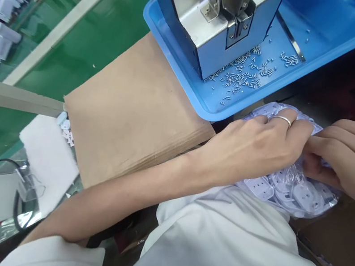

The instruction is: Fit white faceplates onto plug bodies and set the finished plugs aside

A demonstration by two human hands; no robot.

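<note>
Hands met over a clear plastic bag of white parts (pixel 293 193) at the right, hard under the rim of the blue tray (pixel 186 80): the left hand (pixel 256 148), a ring on one finger, curled closed on the bag's top, and the right hand (pixel 350 157) pinched the same bag from the other side. Cardboard (pixel 126 111) lay flat and bare to the left, its near edge beside the left forearm, while the metal machine (pixel 212 25) stood in the tray among scattered small pins (pixel 245 74).
</note>
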